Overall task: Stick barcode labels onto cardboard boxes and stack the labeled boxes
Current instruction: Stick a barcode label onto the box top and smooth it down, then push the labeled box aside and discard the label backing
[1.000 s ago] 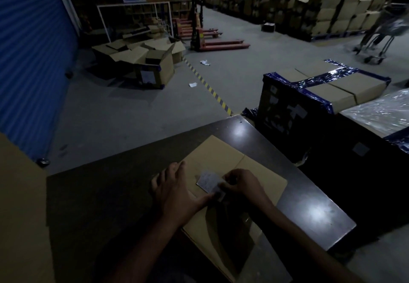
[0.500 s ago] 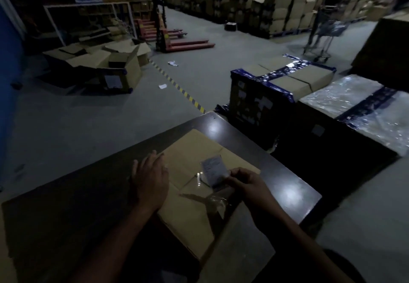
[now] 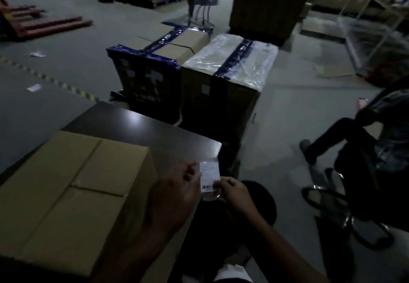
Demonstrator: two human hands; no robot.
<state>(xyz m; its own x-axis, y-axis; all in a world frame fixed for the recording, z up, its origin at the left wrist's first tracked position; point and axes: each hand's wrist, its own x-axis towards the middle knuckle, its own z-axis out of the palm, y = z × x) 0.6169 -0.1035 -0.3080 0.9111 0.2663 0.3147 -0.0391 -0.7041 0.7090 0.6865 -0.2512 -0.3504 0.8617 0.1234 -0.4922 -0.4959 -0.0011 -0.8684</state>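
**Both hands on one barcode label, beside the box**

The left hand (image 3: pixel 177 188) and the right hand (image 3: pixel 231 192) meet at a single barcode label (image 3: pixel 209 177), held in the air just off the near right corner of the table (image 3: pixel 155 132). The right hand's fingers are curled and pinch the label at its lower right edge, next to the printed barcode. The left hand's fingers are curled at the label's left edge and appear to pinch it, though the dim light and blur leave the exact contact uncertain. The label stands upright with its printed face toward the camera; a clear backing strip shows below it.

The cardboard box (image 3: pixel 73 185) sits on the dark table to the left of the hands, its top flaps closed. The left forearm crosses in front of the box's right side. The label is apart from the box and is not stuck to it.

Beyond the table stand two wrapped pallet loads: one bound in blue tape (image 3: pixel 152 61), and just beside it one covered in clear film (image 3: pixel 230 61). A taller brown stack (image 3: pixel 267 5) stands behind them. A red pallet jack (image 3: pixel 39 24) lies on the floor at far left. A seated person (image 3: pixel 376 136) occupies a chair at right, well apart from the table.
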